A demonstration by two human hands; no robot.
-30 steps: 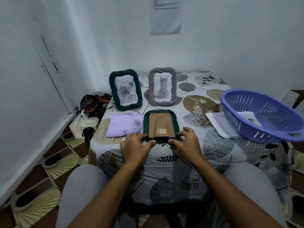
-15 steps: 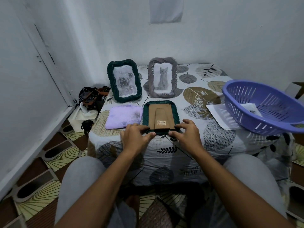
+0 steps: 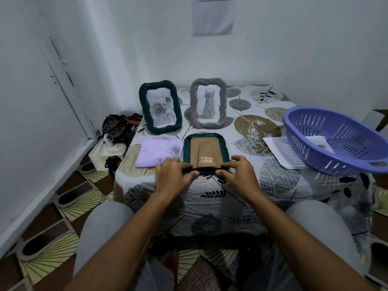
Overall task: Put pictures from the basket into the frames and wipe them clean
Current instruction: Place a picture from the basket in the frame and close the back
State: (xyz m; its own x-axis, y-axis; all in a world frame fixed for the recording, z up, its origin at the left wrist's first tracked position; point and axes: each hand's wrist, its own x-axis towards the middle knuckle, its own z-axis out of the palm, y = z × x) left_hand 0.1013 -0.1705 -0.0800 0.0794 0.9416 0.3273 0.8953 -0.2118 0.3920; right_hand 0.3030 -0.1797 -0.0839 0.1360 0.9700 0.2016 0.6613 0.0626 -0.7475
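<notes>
White walls close in on a small bench point(image 3: 247, 185) draped in a leaf-print cloth, where a seated person works through a set of picture frames. Two frames already stand upright at the back with pictures in them: a dark green one point(image 3: 160, 107) showing roses and a grey one point(image 3: 208, 103) showing a cat. A third frame point(image 3: 204, 152), also green, lies face down at the near edge with its brown backing board and folded stand showing. The left hand point(image 3: 173, 177) and the right hand point(image 3: 238, 174) both grip its near edge, fingers curled over the rim and thumbs almost meeting below it. Whether a picture sits inside this one cannot be told. By the look of it, the backing is being closed or opened, and wiping is yet to come. The lilac cloth point(image 3: 158, 152) lies folded just beside the frame on its left, untouched. At the right, the purple basket point(image 3: 336, 141) rests tilted on white paper sheets point(image 3: 277, 150), with at least one picture point(image 3: 320, 143) inside. Bags point(image 3: 119, 128) crowd the floor by the wall, clear of the work.
</notes>
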